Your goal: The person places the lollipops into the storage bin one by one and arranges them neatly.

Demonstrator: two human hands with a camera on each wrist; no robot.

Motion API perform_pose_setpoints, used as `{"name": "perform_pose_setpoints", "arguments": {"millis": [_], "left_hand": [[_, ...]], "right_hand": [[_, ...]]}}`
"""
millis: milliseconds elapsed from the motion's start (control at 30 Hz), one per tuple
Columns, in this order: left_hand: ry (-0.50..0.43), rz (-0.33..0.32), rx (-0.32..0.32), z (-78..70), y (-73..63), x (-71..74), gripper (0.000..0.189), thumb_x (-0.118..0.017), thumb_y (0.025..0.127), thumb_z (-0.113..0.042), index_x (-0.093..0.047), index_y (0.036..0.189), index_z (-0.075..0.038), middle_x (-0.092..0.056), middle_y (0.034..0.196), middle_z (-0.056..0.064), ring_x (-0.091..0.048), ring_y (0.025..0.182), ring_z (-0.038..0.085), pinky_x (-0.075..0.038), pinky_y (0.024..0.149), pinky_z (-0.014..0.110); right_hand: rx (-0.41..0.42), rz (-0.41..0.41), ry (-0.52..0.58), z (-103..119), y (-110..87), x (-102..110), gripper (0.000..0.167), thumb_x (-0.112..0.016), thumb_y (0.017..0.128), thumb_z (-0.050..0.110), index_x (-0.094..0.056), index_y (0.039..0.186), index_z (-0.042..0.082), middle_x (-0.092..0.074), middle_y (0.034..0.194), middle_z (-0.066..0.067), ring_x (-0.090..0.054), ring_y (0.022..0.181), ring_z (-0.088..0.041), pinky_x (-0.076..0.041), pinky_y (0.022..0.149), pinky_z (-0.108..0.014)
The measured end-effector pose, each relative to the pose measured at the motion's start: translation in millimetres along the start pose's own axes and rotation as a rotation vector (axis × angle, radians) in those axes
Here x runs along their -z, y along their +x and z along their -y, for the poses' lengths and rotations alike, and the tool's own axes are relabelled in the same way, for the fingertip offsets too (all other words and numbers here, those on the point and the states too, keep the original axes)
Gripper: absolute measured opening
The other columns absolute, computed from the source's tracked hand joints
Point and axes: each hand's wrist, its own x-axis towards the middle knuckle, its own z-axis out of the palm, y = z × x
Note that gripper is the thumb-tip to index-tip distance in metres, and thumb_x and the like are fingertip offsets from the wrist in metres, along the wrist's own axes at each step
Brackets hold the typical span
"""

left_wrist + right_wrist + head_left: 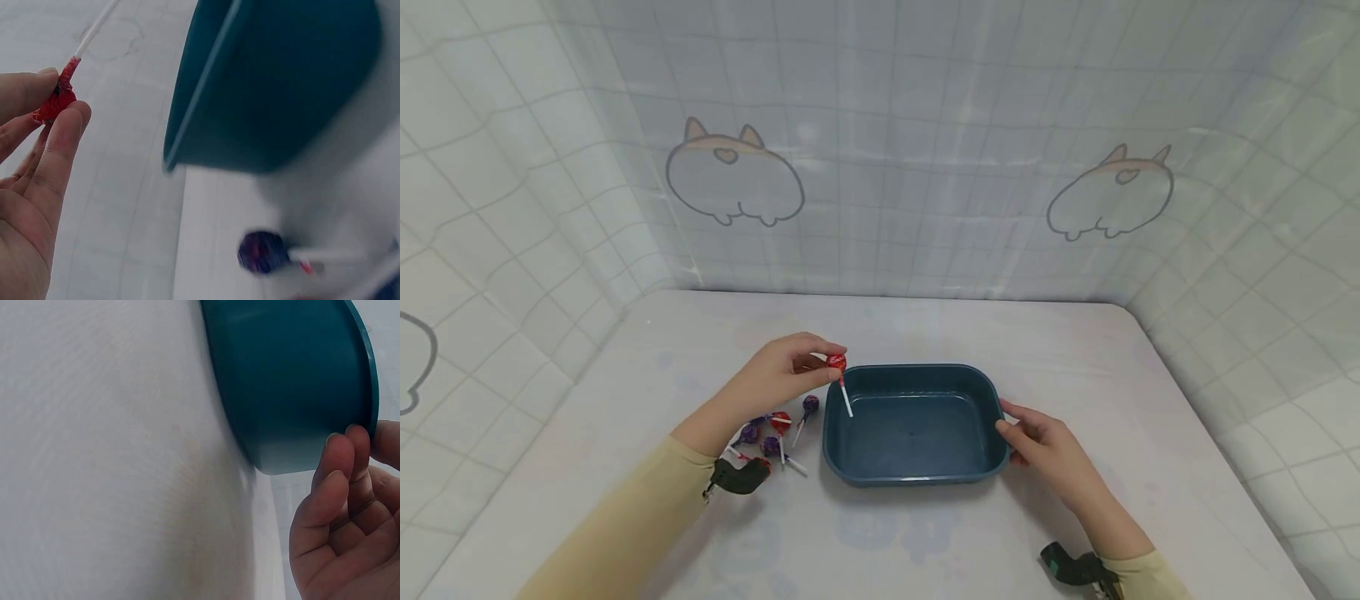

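Note:
My left hand (786,372) pinches a red-wrapped lollipop (837,362) by its candy end, above the left rim of a dark teal basin (917,481). Its white stick points down toward the basin in the head view. The left wrist view shows thumb and fingertips on the red wrapper (57,103). My right hand (1051,450) grips the basin's right rim, thumb on top and fingers against the outer wall, as the right wrist view also shows. Several red and purple lollipops (771,446) lie in a loose pile left of the basin, partly hidden by my left wrist.
The basin stands on a table with a pale patterned cover (880,542). Behind and to both sides rise white grid-patterned curtains (925,167) with cartoon animal drawings. A dark wrist camera (741,477) hangs by the pile; another (1071,567) is on the right wrist.

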Motion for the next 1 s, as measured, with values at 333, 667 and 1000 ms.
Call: {"name": "perform_pose_setpoints", "arguments": {"millis": [333,667,1000], "left_hand": [[0.051,0.126,-0.044,-31.8,37.5,-22.5,0.038,-0.075,0.089,-0.04,-0.07,0.123,-0.025,-0.069,0.105,-0.012,-0.067,0.093,0.005,-0.056,0.078,0.033],[0.104,0.212,-0.1,-44.3,68.9,-40.3,0.037,-0.075,0.089,-0.036,-0.072,0.122,-0.019,-0.069,0.106,-0.014,-0.067,0.095,0.004,-0.055,0.081,0.026],[0.103,0.349,-0.091,-54.1,98.5,-73.7,0.029,-0.077,0.088,-0.031,-0.074,0.114,-0.019,-0.069,0.101,-0.013,-0.068,0.094,0.004,-0.055,0.077,0.023]], "right_hand": [[0.004,-0.011,-0.03,0.2,-0.5,0.2,0.053,-0.066,0.097,0.035,-0.055,0.141,0.01,-0.062,0.079,-0.007,-0.059,0.068,-0.023,-0.053,0.061,-0.03],[0.022,-0.011,-0.029,2.4,1.1,-4.5,0.05,-0.066,0.097,0.032,-0.056,0.141,0.01,-0.063,0.078,-0.006,-0.06,0.066,-0.022,-0.053,0.061,-0.03],[-0.003,-0.021,-0.034,3.6,2.6,-3.0,0.051,-0.067,0.096,0.032,-0.056,0.14,0.009,-0.063,0.078,-0.006,-0.06,0.067,-0.022,-0.054,0.063,-0.029]]}}
